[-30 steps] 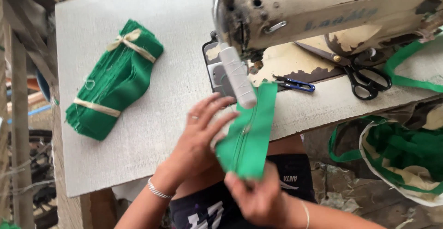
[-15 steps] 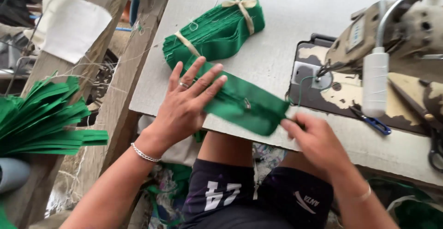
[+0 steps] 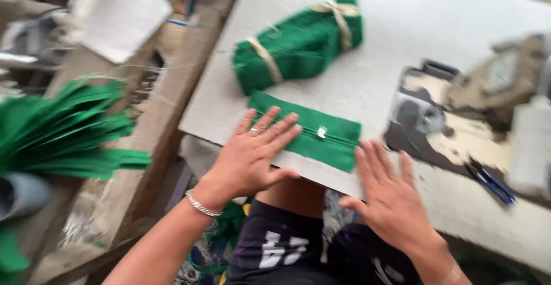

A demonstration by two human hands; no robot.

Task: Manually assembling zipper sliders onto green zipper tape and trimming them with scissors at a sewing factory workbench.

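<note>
Two hands lie flat on a green zippered fabric piece (image 3: 313,134) at the near edge of the pale worktop (image 3: 402,26). The left hand (image 3: 255,156), fingers spread, presses on its left half; the right hand (image 3: 390,196), open with fingers together, touches its right end. Just beyond it lies a tied green fabric bundle (image 3: 298,44). The sewing machine (image 3: 505,95) on the right is blurred.

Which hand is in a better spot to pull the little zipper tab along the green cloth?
Probably the right hand: it lies open beside the zipper tab, free to move. The left hand presses flat on the green cloth.
</note>
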